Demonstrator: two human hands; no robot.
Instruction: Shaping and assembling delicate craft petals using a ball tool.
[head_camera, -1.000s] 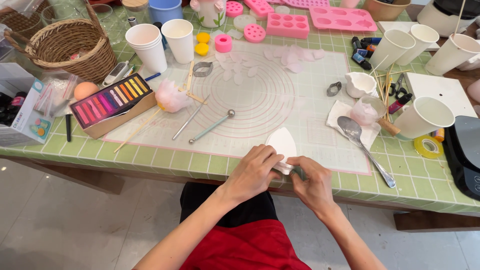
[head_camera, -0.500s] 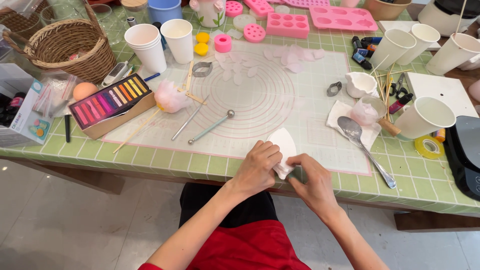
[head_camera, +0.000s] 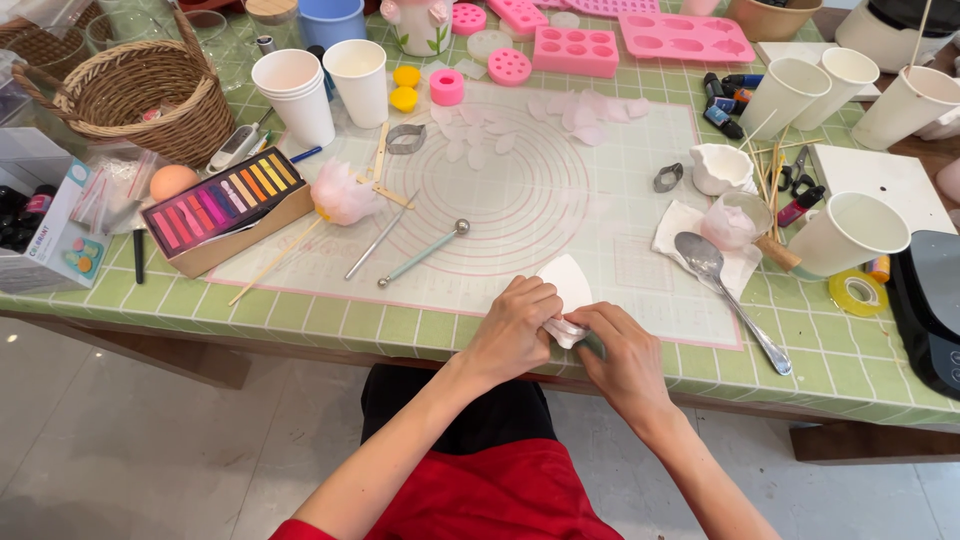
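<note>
I see both hands closed on one white clay piece (head_camera: 566, 330) at the bench (head_camera: 300, 320) edge. Left hand (head_camera: 512, 335) pinches its left side, right hand (head_camera: 625, 355) its right.

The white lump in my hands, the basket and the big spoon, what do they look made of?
White lump: probably soft clay or fondant, matte, pinched between left hand and right hand. Basket: woven wicker, visible brown weave. Spoon: metal, shiny grey reflections.

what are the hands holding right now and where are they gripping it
Both hands, left hand and right hand, pinch a small white clay piece at its lower end.
</note>
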